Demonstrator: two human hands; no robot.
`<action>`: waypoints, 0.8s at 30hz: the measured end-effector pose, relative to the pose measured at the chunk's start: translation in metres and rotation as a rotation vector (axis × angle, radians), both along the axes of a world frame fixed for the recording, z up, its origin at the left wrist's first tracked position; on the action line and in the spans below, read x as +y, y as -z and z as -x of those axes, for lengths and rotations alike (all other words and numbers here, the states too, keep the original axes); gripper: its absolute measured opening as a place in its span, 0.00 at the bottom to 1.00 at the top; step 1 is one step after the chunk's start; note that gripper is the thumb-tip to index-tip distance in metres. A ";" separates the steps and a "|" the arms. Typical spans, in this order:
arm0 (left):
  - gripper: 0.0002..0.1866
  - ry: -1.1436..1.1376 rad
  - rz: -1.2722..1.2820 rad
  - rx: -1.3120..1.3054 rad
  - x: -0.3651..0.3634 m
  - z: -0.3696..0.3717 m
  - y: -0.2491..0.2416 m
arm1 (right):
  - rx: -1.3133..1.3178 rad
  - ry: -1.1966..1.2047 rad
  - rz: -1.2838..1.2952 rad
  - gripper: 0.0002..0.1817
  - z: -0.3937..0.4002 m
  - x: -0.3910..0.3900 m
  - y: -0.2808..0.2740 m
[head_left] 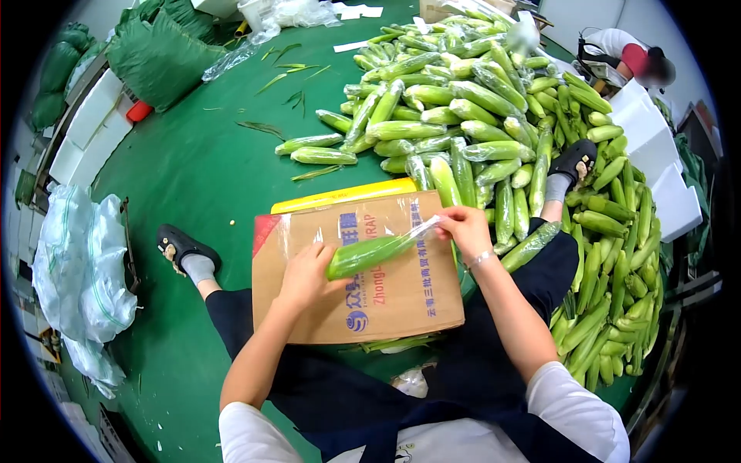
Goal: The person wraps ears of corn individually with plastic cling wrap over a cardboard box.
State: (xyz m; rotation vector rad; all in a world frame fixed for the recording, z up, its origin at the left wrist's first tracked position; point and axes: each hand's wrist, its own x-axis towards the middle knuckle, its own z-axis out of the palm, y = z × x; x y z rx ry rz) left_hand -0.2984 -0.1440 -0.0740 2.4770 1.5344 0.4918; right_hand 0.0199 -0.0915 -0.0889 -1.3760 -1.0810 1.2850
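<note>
A green ear of corn (pixel 363 256) in clear plastic film lies slanted above a brown cardboard box (pixel 301 324) between my legs. My left hand (pixel 309 272) is wrapped round the thick lower-left end of the ear. At the upper right, my right hand (pixel 463 230) pinches the stretched, twisted end of the film. A yellow roll or box (pixel 343 194) lies along the far edge of the cardboard. One wrapped ear (pixel 531 247) rests against my right thigh.
A large heap of wrapped corn (pixel 463 100) rises ahead, with unwrapped ears (pixel 610 309) on the right. Green sacks (pixel 158 58) and clear bags (pixel 81 266) stand at the left. White foam boxes (pixel 656 154) and another person (pixel 621 50) are at the right.
</note>
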 end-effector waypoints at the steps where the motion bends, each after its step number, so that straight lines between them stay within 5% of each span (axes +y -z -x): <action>1: 0.29 -0.003 0.002 0.010 -0.014 -0.005 -0.008 | 0.189 0.018 0.140 0.06 0.003 0.001 -0.006; 2: 0.28 0.021 0.032 0.017 -0.032 -0.009 -0.010 | 0.213 -0.027 0.225 0.07 0.010 -0.008 -0.011; 3: 0.28 0.046 0.063 0.028 -0.050 -0.012 -0.013 | -0.027 -0.139 0.173 0.09 0.019 -0.028 -0.011; 6: 0.32 0.160 0.251 0.021 -0.096 -0.020 -0.024 | -0.616 -0.624 -0.355 0.18 0.035 -0.124 -0.019; 8: 0.36 0.148 0.403 -0.031 -0.105 -0.019 -0.024 | -0.868 -0.639 -0.524 0.31 0.044 -0.144 -0.019; 10: 0.37 -0.069 0.351 -0.023 -0.096 -0.023 -0.025 | -1.133 -0.595 -0.553 0.30 0.052 -0.116 -0.020; 11: 0.40 -0.107 0.020 0.014 -0.085 -0.021 -0.022 | -1.145 -0.454 -0.604 0.28 0.061 -0.093 -0.011; 14: 0.40 -0.100 -0.172 -0.037 -0.052 -0.006 0.004 | -1.248 -0.330 -0.656 0.26 0.086 -0.016 0.008; 16: 0.38 -0.058 -0.244 0.026 -0.031 -0.019 -0.006 | -1.177 -0.506 -0.635 0.25 0.106 0.025 0.003; 18: 0.36 -0.013 -0.315 0.079 -0.015 -0.023 -0.005 | -0.617 -1.020 -0.138 0.25 0.121 0.047 -0.007; 22: 0.47 -0.013 0.010 0.071 -0.004 -0.028 0.013 | -0.541 -1.269 -0.171 0.28 0.124 0.049 0.013; 24: 0.52 -0.038 -0.019 0.025 -0.042 -0.042 0.019 | -0.314 -1.510 -0.507 0.29 0.123 0.041 0.046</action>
